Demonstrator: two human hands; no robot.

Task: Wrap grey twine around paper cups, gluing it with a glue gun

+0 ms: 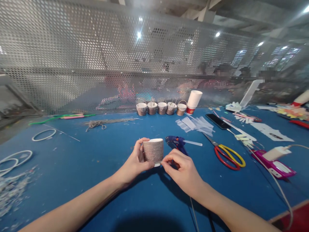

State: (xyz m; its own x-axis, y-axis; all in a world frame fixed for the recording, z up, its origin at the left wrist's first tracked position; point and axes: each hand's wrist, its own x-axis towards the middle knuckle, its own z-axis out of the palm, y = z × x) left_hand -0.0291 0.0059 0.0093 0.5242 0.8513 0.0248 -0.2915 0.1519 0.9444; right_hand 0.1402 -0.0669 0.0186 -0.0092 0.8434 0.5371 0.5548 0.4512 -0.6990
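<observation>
Head view. The wrapped cup (pixel 153 150) is held above the near middle of the blue table (pixel 106 193). Grey-brown cord covers its side; a white rim shows at the top and a white edge at the bottom. Its inside is hidden. The left hand (pixel 135 161) is curled part-closed around the cup's left side, thumb at the lower front. The right hand (pixel 182 166) is pinched at the cup's lower right edge; what lies between its fingertips cannot be made out.

Five small cups (pixel 162 109) stand in a row at the far middle, by the perforated screen (pixel 84 58). Their white inner walls show; contents cannot be told. To their right, a tilted stack of paper cups (pixel 195 98) ends in a red cup.

The glue gun (pixel 175 140), with a glue stick (pixel 193 142) in it, lies just beyond the right hand, which partly covers it. Farther right: white strips (pixel 195 124), scissors (pixel 227 156), a phone (pixel 218 121) and a purple power strip (pixel 277 169). At left: a string bundle (pixel 96 124), white rings (pixel 44 130) and scraps (pixel 14 190).
</observation>
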